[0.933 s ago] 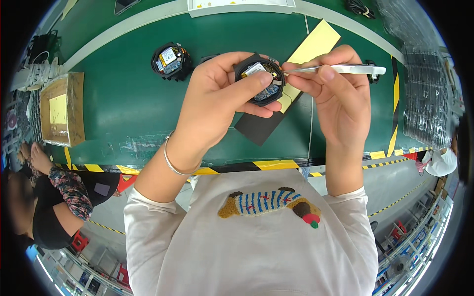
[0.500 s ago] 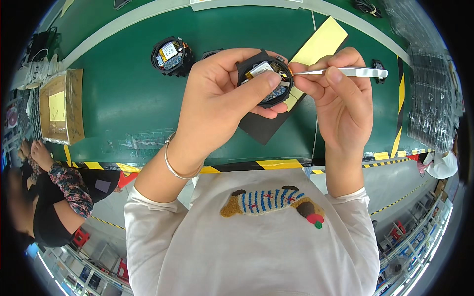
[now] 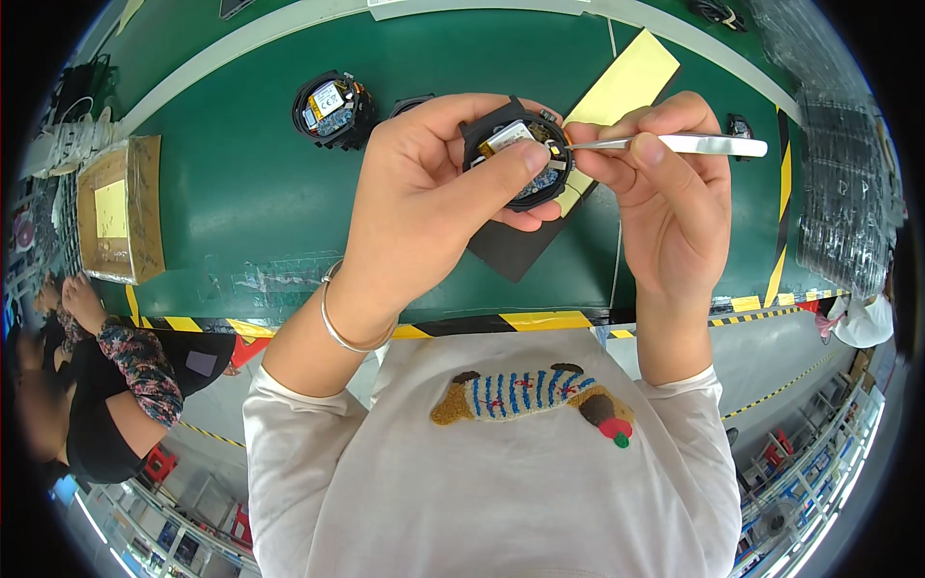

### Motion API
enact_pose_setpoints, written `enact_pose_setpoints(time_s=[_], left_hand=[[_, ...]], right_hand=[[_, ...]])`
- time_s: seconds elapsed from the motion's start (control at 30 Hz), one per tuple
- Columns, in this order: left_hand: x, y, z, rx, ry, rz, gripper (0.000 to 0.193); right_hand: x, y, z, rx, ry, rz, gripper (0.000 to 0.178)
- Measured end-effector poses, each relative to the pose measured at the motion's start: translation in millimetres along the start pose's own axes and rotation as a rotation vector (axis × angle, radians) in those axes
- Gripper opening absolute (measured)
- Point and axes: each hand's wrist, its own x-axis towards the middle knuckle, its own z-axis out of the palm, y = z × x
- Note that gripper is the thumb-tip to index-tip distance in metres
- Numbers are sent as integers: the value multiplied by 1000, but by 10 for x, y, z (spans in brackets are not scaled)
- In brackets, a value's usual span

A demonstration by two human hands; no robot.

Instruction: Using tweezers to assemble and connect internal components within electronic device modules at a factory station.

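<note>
My left hand [image 3: 434,193] grips a round black watch case [image 3: 515,114] with its inside exposed. Inside it show a silvery battery and a blue circuit board, partly hidden by my left thumb. In my right hand [image 3: 674,183] a pair of silver tweezers [image 3: 708,144] is pinched between thumb and fingers, lying nearly level. Their fine tip is at the right rim of the watch case; whether it grips anything is too small to tell. Beneath my hands lies a black sheet [image 3: 515,252] with a pale yellow sheet [image 3: 631,77] on it.
A second opened watch case [image 3: 333,109] stands on the green table [image 3: 241,193], another dark one [image 3: 412,102] partly behind my left hand. A small black part [image 3: 740,127] lies at right. A cardboard box [image 3: 146,207] is at left, stacked clear plastic trays [image 3: 843,212] at right. A co-worker's arm [image 3: 140,366] is at far left.
The tweezers' handle end has shifted slightly right and down, and my right hand has turned a little with it. My left hand and the watch case stay in place.
</note>
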Motion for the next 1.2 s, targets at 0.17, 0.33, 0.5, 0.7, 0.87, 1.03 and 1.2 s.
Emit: enact_pose_setpoints(time_s=[0.17,0.33,0.5,0.7,0.87,1.03,1.2], left_hand=[[5,3,-2,6,1,4,24],[14,31,-3,59,35,-74,26],[3,56,-18,25,28,-85,26],[-9,61,-32,4,22,-55,25],[-20,70,-38,9,4,-59,25],[-33,70,-51,-83,-45,-85,27],[-73,47,-2,-122,-43,-43,29]], right_hand=[[-28,10,73,-201,-27,-153,11],[-70,30,34,-529,-51,-536,13],[-76,135,61,-885,-200,-810,21],[-27,175,111,-998,-219,-940,20],[-28,167,61,-1047,-293,-1015,17],[-40,180,67,-1037,-278,-1070,18],[-77,193,94,-1033,-223,-1041,21]])
